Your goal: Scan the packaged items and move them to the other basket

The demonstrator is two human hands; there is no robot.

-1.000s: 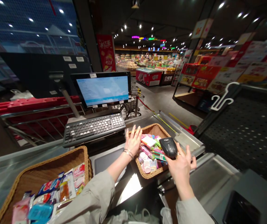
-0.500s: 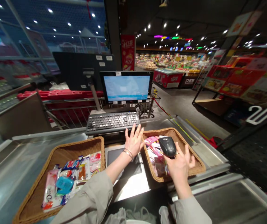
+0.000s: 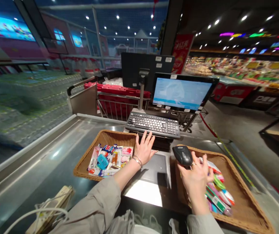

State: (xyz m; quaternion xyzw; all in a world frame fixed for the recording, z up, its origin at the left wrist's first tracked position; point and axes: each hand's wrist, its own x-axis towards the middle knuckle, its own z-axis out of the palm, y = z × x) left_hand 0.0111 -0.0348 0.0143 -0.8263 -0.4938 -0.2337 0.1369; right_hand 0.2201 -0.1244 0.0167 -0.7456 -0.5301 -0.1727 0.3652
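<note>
My left hand is spread with nothing in it, palm down, just below the keyboard. Its fingers come up to the right rim of the left wicker basket; whether they touch it I cannot tell. That basket holds several packaged goods, a blue item among them. My right hand grips a black handheld barcode scanner over the left side of the right wicker basket. Colourful slim packages lie in this basket, partly hidden behind my hand.
A lit screen stands behind the keyboard, with a second monitor seen from its back. Between the baskets is a grey flat panel. A power strip with white cables lies at lower left on the metal counter.
The view has turned left, so the counter sits further right. My left hand has shifted from beside the right basket to the left basket's rim. The scanner stays in my right hand.
</note>
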